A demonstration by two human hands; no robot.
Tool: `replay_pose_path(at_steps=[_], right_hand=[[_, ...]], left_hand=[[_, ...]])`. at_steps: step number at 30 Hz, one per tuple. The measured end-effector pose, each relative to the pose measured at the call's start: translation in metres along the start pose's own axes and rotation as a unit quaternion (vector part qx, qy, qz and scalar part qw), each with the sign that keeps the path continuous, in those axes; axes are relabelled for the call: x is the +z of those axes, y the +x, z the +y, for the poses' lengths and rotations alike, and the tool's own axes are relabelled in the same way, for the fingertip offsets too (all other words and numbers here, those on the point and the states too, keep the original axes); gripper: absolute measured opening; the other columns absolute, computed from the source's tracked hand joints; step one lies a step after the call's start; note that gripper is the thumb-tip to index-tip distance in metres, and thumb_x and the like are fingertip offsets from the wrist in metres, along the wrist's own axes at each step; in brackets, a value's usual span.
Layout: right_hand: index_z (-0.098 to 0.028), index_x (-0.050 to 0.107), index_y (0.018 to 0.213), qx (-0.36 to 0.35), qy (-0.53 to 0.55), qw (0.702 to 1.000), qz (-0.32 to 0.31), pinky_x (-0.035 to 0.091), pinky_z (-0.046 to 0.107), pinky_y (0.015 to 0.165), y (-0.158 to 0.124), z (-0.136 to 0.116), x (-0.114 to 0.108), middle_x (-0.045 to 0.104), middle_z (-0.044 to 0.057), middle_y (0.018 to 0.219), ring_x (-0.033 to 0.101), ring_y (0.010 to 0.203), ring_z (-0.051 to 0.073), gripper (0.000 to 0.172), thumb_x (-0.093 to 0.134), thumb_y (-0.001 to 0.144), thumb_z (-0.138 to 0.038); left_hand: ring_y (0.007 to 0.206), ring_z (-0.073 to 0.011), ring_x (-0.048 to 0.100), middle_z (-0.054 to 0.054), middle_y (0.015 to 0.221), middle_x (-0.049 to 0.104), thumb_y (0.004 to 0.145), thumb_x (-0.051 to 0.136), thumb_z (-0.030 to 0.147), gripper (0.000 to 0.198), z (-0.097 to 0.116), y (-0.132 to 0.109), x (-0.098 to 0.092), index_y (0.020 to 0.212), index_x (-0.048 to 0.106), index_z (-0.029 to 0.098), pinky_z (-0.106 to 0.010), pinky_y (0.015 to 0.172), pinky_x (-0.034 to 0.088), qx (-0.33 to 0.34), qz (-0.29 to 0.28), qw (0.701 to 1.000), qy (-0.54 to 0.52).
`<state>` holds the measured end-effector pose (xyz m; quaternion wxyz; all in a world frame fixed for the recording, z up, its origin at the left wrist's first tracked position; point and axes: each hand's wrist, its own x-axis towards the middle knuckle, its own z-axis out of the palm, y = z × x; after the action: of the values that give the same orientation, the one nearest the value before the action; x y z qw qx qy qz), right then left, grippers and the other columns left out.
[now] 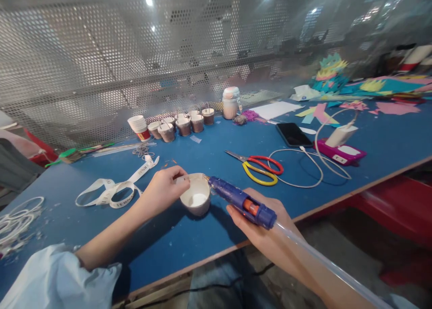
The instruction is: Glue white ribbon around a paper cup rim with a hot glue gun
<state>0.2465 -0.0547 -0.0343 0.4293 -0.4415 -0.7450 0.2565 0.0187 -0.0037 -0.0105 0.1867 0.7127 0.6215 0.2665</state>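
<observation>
My left hand pinches the rim of a small white paper cup that is tilted over the blue table. My right hand grips a blue glue gun with a clear glue stick trailing out of its back. The gun's nozzle touches the cup's right rim. A thin wire handle seems to sit at the rim under my left fingers.
Red and yellow scissors lie right of the cup. A phone, white cable and pink charger sit further right. A row of finished small cups and a cup stack stand by the mesh wall. White ribbon lies left; coloured paper scraps at far right.
</observation>
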Motion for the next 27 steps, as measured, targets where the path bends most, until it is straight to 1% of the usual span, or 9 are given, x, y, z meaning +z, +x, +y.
replay_pose_path(at_steps=[5,9,12,15,18,20,23,27], right_hand=[[-0.023,0.049,0.073,0.002,0.010,1.000,-0.001,0.039,0.022,0.051,-0.002,0.001,0.000,0.052,-0.004,0.059,0.049,0.051,0.011,0.015,0.054,0.087,-0.025],[-0.023,0.049,0.072,0.006,0.017,1.000,-0.002,0.039,0.022,0.052,-0.003,0.002,0.001,0.052,-0.004,0.058,0.048,0.050,0.010,0.016,0.055,0.086,-0.025],[-0.023,0.049,0.071,0.007,0.010,1.000,-0.002,0.039,0.021,0.051,-0.003,0.003,0.000,0.052,-0.005,0.058,0.048,0.050,0.010,0.016,0.054,0.086,-0.024],[-0.022,0.050,0.072,0.005,0.002,1.000,0.001,0.039,0.021,0.051,-0.004,0.003,-0.001,0.053,-0.004,0.059,0.048,0.051,0.010,0.015,0.054,0.086,-0.024],[-0.022,0.051,0.074,0.005,0.000,1.000,0.001,0.038,0.021,0.050,-0.004,0.004,-0.003,0.053,-0.005,0.058,0.047,0.050,0.010,0.013,0.054,0.086,-0.024],[-0.022,0.051,0.073,0.005,0.000,1.000,0.001,0.038,0.021,0.050,-0.005,0.004,-0.003,0.051,-0.005,0.058,0.046,0.049,0.010,0.014,0.055,0.086,-0.024],[-0.022,0.050,0.072,0.002,0.006,1.000,0.002,0.038,0.020,0.050,-0.006,0.004,-0.003,0.050,-0.006,0.058,0.046,0.050,0.009,0.015,0.055,0.086,-0.023],[-0.022,0.050,0.072,0.003,0.012,1.000,0.001,0.039,0.020,0.052,-0.006,0.003,-0.001,0.051,-0.006,0.059,0.048,0.052,0.010,0.015,0.055,0.086,-0.023]], left_hand=[[0.057,-0.0135,0.051,0.002,0.062,0.061,0.071,0.052,0.029,0.013,0.004,0.000,0.004,0.067,0.059,0.020,-0.023,0.053,0.036,0.010,0.001,1.000,-0.002],[0.059,-0.0141,0.052,0.001,0.061,0.061,0.071,0.051,0.029,0.014,0.003,0.002,0.009,0.065,0.059,0.019,-0.024,0.056,0.037,0.020,0.018,1.000,0.013],[0.060,-0.0143,0.052,0.001,0.061,0.061,0.071,0.052,0.030,0.016,0.002,0.003,0.008,0.065,0.061,0.019,-0.024,0.056,0.037,0.016,0.026,0.999,0.009],[0.062,-0.0148,0.053,0.001,0.064,0.062,0.070,0.055,0.032,0.016,0.000,0.002,0.003,0.068,0.063,0.019,-0.024,0.057,0.038,-0.012,-0.010,0.999,-0.032],[0.066,-0.0159,0.054,0.000,0.071,0.064,0.067,0.058,0.031,0.019,-0.003,0.000,-0.003,0.078,0.065,0.018,-0.025,0.058,0.039,-0.054,-0.069,0.992,-0.095],[0.068,-0.0163,0.055,0.000,0.076,0.065,0.066,0.060,0.030,0.024,-0.004,-0.001,-0.005,0.085,0.066,0.017,-0.025,0.059,0.040,-0.065,-0.094,0.985,-0.128],[0.072,-0.0169,0.056,-0.001,0.080,0.065,0.068,0.062,0.033,0.027,-0.004,0.000,-0.003,0.089,0.067,0.018,-0.026,0.064,0.042,-0.058,-0.093,0.984,-0.141],[0.074,-0.0172,0.057,-0.001,0.080,0.066,0.074,0.061,0.038,0.024,-0.004,0.004,0.004,0.085,0.067,0.018,-0.026,0.067,0.042,-0.028,-0.061,0.992,-0.108]])
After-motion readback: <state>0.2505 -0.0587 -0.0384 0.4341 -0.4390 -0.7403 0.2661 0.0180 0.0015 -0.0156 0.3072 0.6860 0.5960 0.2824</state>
